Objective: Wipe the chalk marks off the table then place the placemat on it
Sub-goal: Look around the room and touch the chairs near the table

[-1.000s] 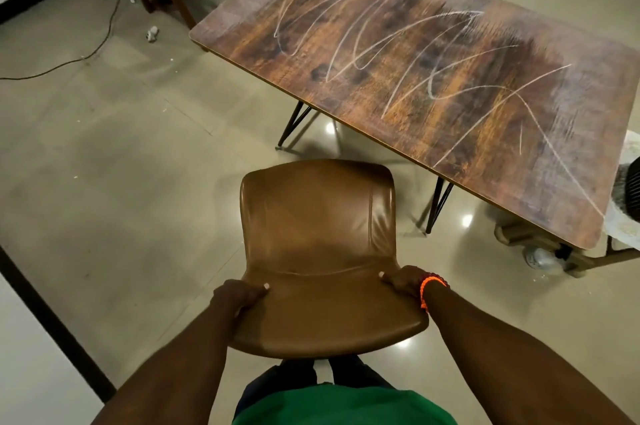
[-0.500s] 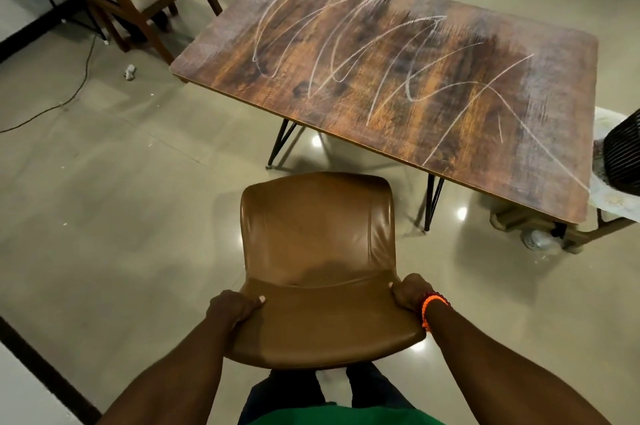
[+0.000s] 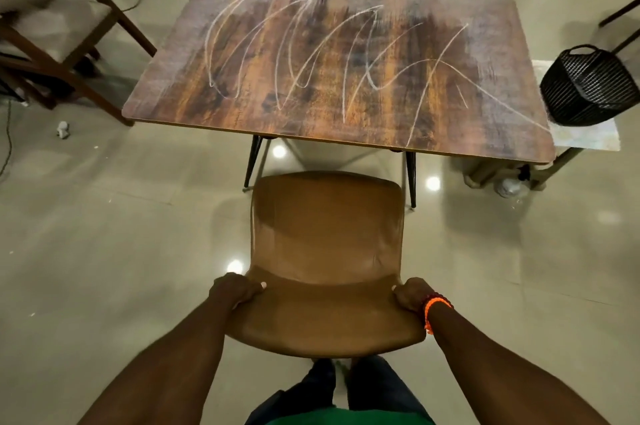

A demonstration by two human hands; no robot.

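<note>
The table (image 3: 346,133) now sits squarely ahead of you instead of slanting off to the right as it did a second ago, and the brown chair (image 3: 327,251) faces its near edge. Your left hand (image 3: 235,291) and right hand (image 3: 412,293) each clamp a side of the chair's seat. Chalk marks (image 3: 332,57) still sprawl across the tabletop, unwiped. No cloth or placemat shows anywhere around the table. Push the chair in carelessly and it may knock the black table legs (image 3: 410,175); a black basket (image 3: 588,85) perches just off the table's right end, likely to tip if jolted.
</note>
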